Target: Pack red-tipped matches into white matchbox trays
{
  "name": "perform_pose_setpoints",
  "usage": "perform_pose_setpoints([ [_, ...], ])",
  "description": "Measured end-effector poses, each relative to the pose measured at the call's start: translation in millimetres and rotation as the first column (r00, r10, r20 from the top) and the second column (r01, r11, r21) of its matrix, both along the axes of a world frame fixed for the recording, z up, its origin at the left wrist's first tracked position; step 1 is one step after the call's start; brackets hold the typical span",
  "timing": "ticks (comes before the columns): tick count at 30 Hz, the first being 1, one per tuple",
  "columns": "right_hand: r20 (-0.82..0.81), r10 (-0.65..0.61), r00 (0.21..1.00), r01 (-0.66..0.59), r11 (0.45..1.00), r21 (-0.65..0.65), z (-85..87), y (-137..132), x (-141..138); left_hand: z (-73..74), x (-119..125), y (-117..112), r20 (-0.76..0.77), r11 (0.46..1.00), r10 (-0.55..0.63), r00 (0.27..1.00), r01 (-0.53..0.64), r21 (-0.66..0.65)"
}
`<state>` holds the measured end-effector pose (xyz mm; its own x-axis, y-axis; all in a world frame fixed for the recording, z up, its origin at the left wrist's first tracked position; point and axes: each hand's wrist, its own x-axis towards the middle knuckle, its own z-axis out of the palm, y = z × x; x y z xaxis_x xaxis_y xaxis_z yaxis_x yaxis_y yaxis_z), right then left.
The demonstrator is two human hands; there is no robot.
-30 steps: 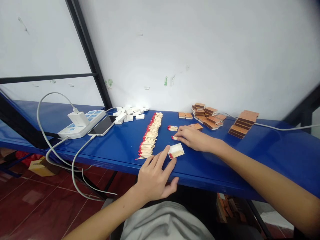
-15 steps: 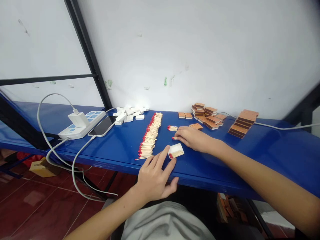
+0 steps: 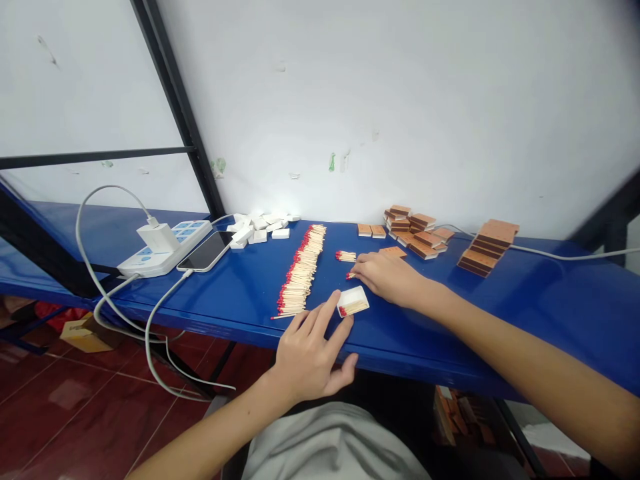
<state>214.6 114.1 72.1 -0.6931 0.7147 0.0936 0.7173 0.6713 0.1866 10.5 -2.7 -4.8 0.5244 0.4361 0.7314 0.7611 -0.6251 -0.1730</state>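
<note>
- The match row (image 3: 301, 273) lay with heads leftward.
- The left hand (image 3: 311, 357) had fingers spread, two tips touching the open tray (image 3: 352, 295).
- That tray lay lengthwise left-right, partly filled with loose matches (image 3: 355, 307), just nearer the person than the match bunch (image 3: 350, 275).
- The right hand (image 3: 385, 275) pinched that bunch, its heads pointing left.

The right hand (image 3: 387, 275) hides some matches (image 3: 350, 275) (partly).
</note>
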Motion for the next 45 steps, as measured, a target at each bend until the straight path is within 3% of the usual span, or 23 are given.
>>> perform_pose_setpoints([
  [21,0.093,0.028,0.995,-0.035,0.996,0.077,-5.0,-7,-1,0.8,0,0,-0.002,1.000,-0.002,1.000,0.002,-0.014],
  [29,0.037,0.017,0.999,-0.016,0.999,-0.042,-1.1,-4,5,2.2,0,0,-0.005,1.000,-0.001,1.000,0.001,-0.017],
  [39,-0.120,-0.018,0.993,-0.004,0.984,-0.180,16.5,-4,16,3.4,-1,-3,0.017,0.997,-0.019,1.000,0.020,-0.078],
  [45,-0.325,0.047,0.945,-0.121,0.970,-0.210,23.6,-13,12,4.8,-2,-3,0.025,0.990,-0.021,0.999,0.024,-0.137],
])
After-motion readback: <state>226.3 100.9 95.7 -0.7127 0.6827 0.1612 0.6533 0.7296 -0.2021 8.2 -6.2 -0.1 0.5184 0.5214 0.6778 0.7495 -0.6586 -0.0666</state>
